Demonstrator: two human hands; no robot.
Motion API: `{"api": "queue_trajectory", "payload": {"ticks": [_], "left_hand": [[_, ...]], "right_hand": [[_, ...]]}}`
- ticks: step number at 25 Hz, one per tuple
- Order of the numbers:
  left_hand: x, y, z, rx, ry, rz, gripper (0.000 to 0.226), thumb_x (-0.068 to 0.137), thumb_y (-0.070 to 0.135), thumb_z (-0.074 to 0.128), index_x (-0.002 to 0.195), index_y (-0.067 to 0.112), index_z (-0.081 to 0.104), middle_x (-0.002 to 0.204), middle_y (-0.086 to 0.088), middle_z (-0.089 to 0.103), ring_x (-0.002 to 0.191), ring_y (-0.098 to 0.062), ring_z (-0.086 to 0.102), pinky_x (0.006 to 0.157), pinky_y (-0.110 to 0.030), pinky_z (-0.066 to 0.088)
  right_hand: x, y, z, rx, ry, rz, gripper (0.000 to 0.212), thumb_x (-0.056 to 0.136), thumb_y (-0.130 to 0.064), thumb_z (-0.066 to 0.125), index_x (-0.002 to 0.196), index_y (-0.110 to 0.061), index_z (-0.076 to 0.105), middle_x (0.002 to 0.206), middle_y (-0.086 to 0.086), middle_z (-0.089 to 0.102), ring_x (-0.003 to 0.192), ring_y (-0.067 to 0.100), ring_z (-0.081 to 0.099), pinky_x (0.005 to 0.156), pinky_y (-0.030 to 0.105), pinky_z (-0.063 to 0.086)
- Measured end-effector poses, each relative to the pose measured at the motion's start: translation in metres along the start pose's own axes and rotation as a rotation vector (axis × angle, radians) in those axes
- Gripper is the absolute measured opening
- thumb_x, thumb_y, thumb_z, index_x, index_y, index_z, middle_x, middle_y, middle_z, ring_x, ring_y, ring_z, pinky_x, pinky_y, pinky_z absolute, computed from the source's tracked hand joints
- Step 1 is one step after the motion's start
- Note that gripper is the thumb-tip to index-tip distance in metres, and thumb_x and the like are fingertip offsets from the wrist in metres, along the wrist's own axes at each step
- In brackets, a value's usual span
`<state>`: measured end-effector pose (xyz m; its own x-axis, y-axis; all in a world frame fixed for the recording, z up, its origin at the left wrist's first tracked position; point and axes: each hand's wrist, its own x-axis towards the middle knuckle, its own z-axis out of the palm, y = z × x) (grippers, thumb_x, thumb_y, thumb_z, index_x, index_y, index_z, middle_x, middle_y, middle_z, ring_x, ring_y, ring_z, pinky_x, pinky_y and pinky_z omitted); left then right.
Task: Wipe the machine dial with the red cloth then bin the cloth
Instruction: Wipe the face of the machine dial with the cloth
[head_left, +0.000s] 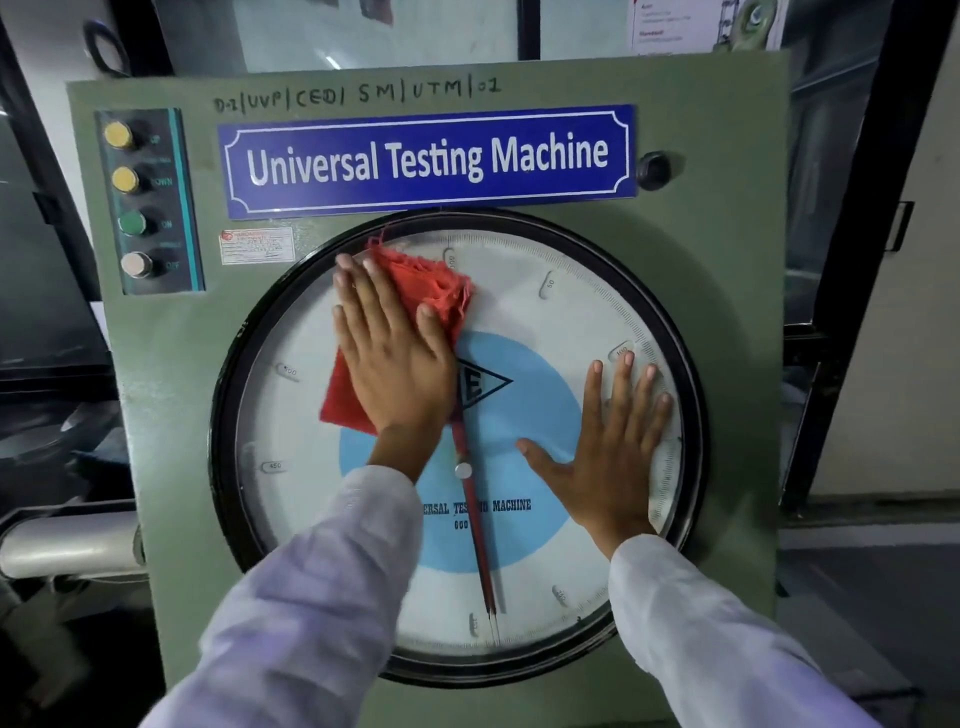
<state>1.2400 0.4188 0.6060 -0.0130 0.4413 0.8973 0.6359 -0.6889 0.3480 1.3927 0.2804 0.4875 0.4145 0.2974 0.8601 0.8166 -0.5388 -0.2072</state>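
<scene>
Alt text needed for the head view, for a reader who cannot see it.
A person's left hand presses a red cloth flat against the upper left of a large round machine dial, while the right hand rests open on its right side. Above is a blue "Universal Testing Machine" sign.

Two hands (395, 358), one cloth (436, 286), one dial (571, 312)

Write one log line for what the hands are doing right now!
step: wiping | left hand: flat on frayed red cloth, upper-left of round glass dial | right hand: flat on dial, empty | bin: unseen
</scene>
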Motion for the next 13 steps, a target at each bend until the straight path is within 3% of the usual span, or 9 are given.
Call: {"api": "queue_trajectory", "payload": {"ticks": [1, 3, 4, 5, 6, 8, 10, 12, 13], "left_hand": [[-0.010, 0.014, 0.005, 0.009, -0.039, 0.120, 0.068, 0.110, 0.040, 0.034, 0.167, 0.007, 0.017, 0.174, -0.015, 0.018, 0.163, -0.028, 0.014, 0.133, -0.045, 0.013], [-0.017, 0.012, 0.010, 0.045, -0.193, 0.676, 0.068, 0.111, 0.043, 0.035, 0.167, 0.009, 0.019, 0.175, -0.011, 0.018, 0.163, -0.023, 0.014, 0.133, -0.044, 0.015], [-0.010, 0.002, 0.006, 0.063, -0.229, 0.847, 0.068, 0.111, 0.045, 0.036, 0.167, 0.010, 0.020, 0.176, -0.010, 0.017, 0.163, -0.022, 0.014, 0.132, -0.044, 0.017], [-0.001, -0.009, 0.002, 0.081, -0.211, 0.864, 0.068, 0.110, 0.045, 0.037, 0.167, 0.010, 0.022, 0.175, -0.010, 0.017, 0.163, -0.022, 0.016, 0.132, -0.044, 0.019], [0.001, -0.016, 0.001, 0.083, -0.160, 0.735, 0.068, 0.110, 0.043, 0.038, 0.167, 0.009, 0.022, 0.175, -0.011, 0.015, 0.163, -0.023, 0.018, 0.132, -0.044, 0.019], [0.004, -0.018, 0.002, 0.032, 0.015, 0.162, 0.068, 0.110, 0.041, 0.036, 0.167, 0.008, 0.019, 0.175, -0.013, 0.013, 0.163, -0.026, 0.015, 0.133, -0.043, 0.014], [0.006, 0.000, 0.005, -0.051, 0.133, -0.245, 0.068, 0.111, 0.042, 0.032, 0.167, 0.006, 0.017, 0.175, -0.015, 0.013, 0.164, -0.028, 0.012, 0.133, -0.041, 0.010], [0.008, 0.020, 0.008, -0.075, 0.138, -0.294, 0.069, 0.110, 0.042, 0.031, 0.166, 0.005, 0.017, 0.175, -0.016, 0.016, 0.163, -0.028, 0.014, 0.133, -0.041, 0.009], [0.005, 0.026, 0.009, -0.052, 0.084, -0.163, 0.068, 0.110, 0.041, 0.031, 0.167, 0.005, 0.017, 0.175, -0.016, 0.017, 0.163, -0.029, 0.014, 0.133, -0.042, 0.009]], "right_hand": [[0.000, 0.000, 0.001, -0.006, 0.000, -0.001, 0.121, 0.087, -0.096, 0.029, 0.170, -0.009, 0.017, 0.178, 0.025, 0.008, 0.165, 0.049, 0.004, 0.131, 0.069, 0.007], [0.000, 0.002, 0.001, -0.023, -0.011, 0.009, 0.122, 0.086, -0.096, 0.027, 0.170, -0.008, 0.017, 0.178, 0.026, 0.007, 0.165, 0.048, 0.004, 0.130, 0.071, 0.010], [0.000, 0.004, 0.001, -0.032, -0.024, 0.011, 0.123, 0.086, -0.096, 0.026, 0.170, -0.008, 0.016, 0.178, 0.026, 0.007, 0.165, 0.048, 0.003, 0.130, 0.071, 0.011], [0.000, 0.004, 0.001, -0.036, -0.029, 0.010, 0.124, 0.086, -0.097, 0.026, 0.170, -0.008, 0.015, 0.178, 0.026, 0.006, 0.165, 0.047, 0.003, 0.130, 0.071, 0.011], [-0.001, 0.003, 0.001, -0.036, -0.027, 0.006, 0.124, 0.086, -0.097, 0.026, 0.170, -0.008, 0.015, 0.178, 0.026, 0.007, 0.165, 0.047, 0.003, 0.130, 0.071, 0.011], [-0.002, 0.001, 0.000, -0.019, -0.006, -0.006, 0.123, 0.086, -0.097, 0.029, 0.170, -0.008, 0.017, 0.178, 0.025, 0.009, 0.165, 0.047, 0.004, 0.131, 0.069, 0.008], [-0.001, 0.001, 0.001, -0.004, 0.014, 0.000, 0.123, 0.085, -0.097, 0.034, 0.170, -0.008, 0.019, 0.178, 0.024, 0.011, 0.166, 0.046, 0.004, 0.132, 0.067, 0.005], [-0.001, 0.001, 0.003, -0.004, 0.025, 0.007, 0.123, 0.085, -0.097, 0.036, 0.170, -0.008, 0.020, 0.178, 0.024, 0.012, 0.166, 0.045, 0.004, 0.132, 0.067, 0.004], [-0.001, 0.001, 0.004, -0.003, 0.026, 0.010, 0.123, 0.085, -0.097, 0.035, 0.170, -0.008, 0.020, 0.178, 0.025, 0.012, 0.166, 0.045, 0.004, 0.132, 0.067, 0.005]]}}
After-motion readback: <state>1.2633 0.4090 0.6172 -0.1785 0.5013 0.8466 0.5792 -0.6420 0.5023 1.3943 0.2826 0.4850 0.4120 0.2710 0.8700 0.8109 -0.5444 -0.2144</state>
